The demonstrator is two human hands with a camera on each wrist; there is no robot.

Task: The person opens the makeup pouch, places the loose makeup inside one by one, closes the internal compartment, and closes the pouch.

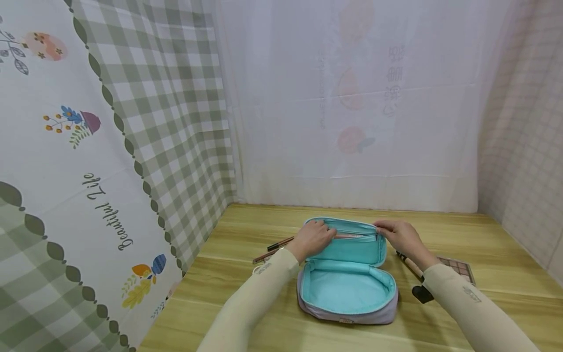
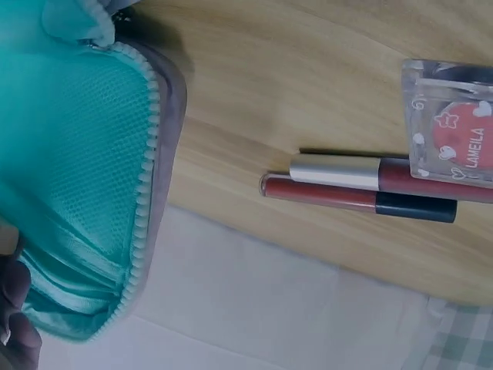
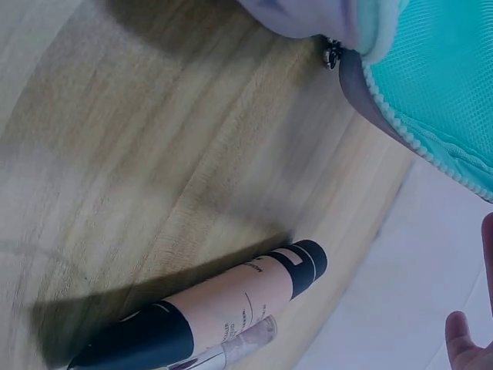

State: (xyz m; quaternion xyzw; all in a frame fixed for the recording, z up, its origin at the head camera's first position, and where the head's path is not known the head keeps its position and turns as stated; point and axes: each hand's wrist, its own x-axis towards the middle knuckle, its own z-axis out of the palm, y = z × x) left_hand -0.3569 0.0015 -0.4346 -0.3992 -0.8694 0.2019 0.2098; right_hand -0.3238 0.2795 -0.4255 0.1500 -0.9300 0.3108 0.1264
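A lilac zip pouch (image 1: 347,320) with a turquoise lining lies unzipped on the table, its lid raised. Inside the lid is a mesh pocket (image 2: 92,131) edged by a pale zip. My left hand (image 1: 314,238) reaches over the lid's left side. Its curled fingers meet a slim pinkish stick (image 1: 348,235) at the pocket opening; the stick's kind is unclear. Beside those fingertips the left wrist view shows a beige end (image 2: 8,239). With thumb and fingers my right hand (image 1: 402,238) pinches the lid's upper right corner. The lower compartment (image 1: 347,288) shows bare lining.
Left of the pouch lie two lip gloss tubes (image 2: 331,193) and a clear blush compact (image 2: 470,139). On the right are a beige tube with black ends (image 3: 239,297), a slim clear tube (image 3: 250,339), an eyeshadow palette (image 1: 457,269) and a black object (image 1: 422,294). Cloth curtains (image 1: 352,186) border the table.
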